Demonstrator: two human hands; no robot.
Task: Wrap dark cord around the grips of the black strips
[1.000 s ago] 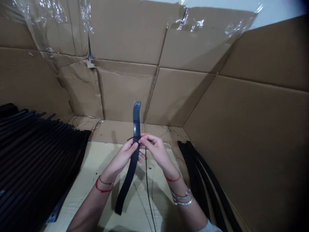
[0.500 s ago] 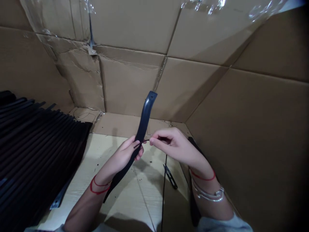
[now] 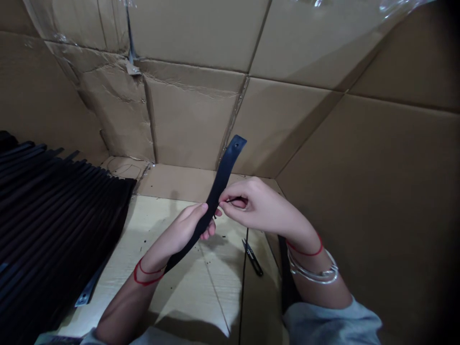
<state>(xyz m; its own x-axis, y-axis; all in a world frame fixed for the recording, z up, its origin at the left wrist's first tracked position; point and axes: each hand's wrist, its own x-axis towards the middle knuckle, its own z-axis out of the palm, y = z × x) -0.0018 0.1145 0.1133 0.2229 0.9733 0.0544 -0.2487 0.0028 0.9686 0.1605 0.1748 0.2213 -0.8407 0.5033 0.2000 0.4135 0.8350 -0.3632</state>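
Observation:
A long, flat black strap (image 3: 222, 179) with a hole near its upper end rises at a slant in front of me. My left hand (image 3: 190, 221) is closed around its middle, thumb on the near face and fingers behind. Close to the strap's right edge, my right hand (image 3: 257, 203) pinches a thin black cord (image 3: 235, 199) between thumb and fingertips. The cord's short end shows by the left fingers. A longer dark cord (image 3: 244, 282) hangs down below the right hand. The strap's lower part is hidden behind my left wrist.
Many similar black strips (image 3: 64, 225) lie stacked at the left. Small black thread snips (image 3: 253, 258) rest on the pale work surface (image 3: 194, 297). Tall cardboard walls (image 3: 194, 115) close off the back and right. Dark scraps dot the surface.
The strap's top has tipped to the right and its face has turned. The cord end, which lay across the strap under my left thumb, is now off the front face; my right hand moved closer.

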